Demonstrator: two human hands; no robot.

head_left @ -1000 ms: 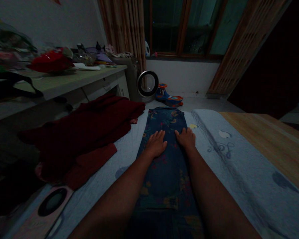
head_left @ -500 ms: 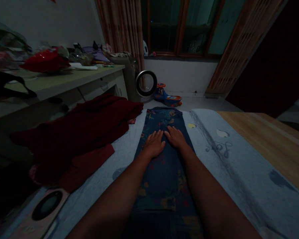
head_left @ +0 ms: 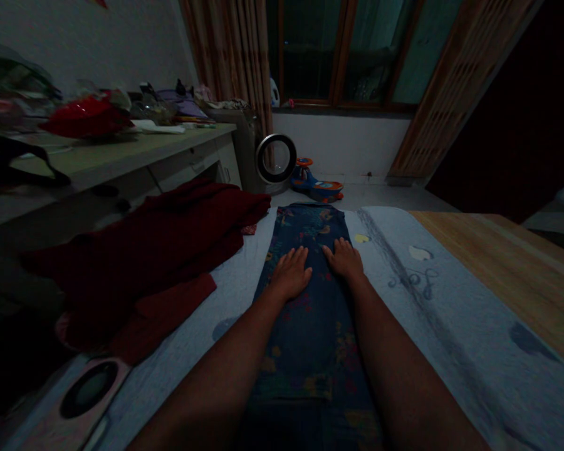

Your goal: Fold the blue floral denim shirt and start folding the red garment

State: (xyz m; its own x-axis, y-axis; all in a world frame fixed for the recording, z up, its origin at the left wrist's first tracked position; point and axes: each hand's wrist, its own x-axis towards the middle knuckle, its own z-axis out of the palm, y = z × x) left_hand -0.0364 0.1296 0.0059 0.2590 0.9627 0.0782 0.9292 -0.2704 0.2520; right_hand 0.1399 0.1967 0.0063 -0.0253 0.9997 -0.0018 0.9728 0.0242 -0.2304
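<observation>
Dark blue floral trousers [head_left: 305, 341], folded lengthwise as far as I can make out, lie stretched away from me on a pale blue blanket [head_left: 432, 326]. My left hand [head_left: 291, 272] rests flat on the left half of the cloth, fingers extended. On its right edge lies my right hand [head_left: 344, 258], palm down with the fingers spread. Neither hand grips anything. The lower end of the trousers, between my forearms, sinks into shadow.
Left of the trousers is a heap of dark red clothing [head_left: 169, 244], with a pink object bearing a black oval [head_left: 88, 388] nearer me. A cluttered desk [head_left: 169, 147] runs along the left. Bare wooden board [head_left: 512, 250] shows at right. A blue-orange ride-on toy [head_left: 317, 181] stands beyond.
My right hand has slid right, from near the middle of the trousers to their right edge. My left hand and the trousers look unmoved.
</observation>
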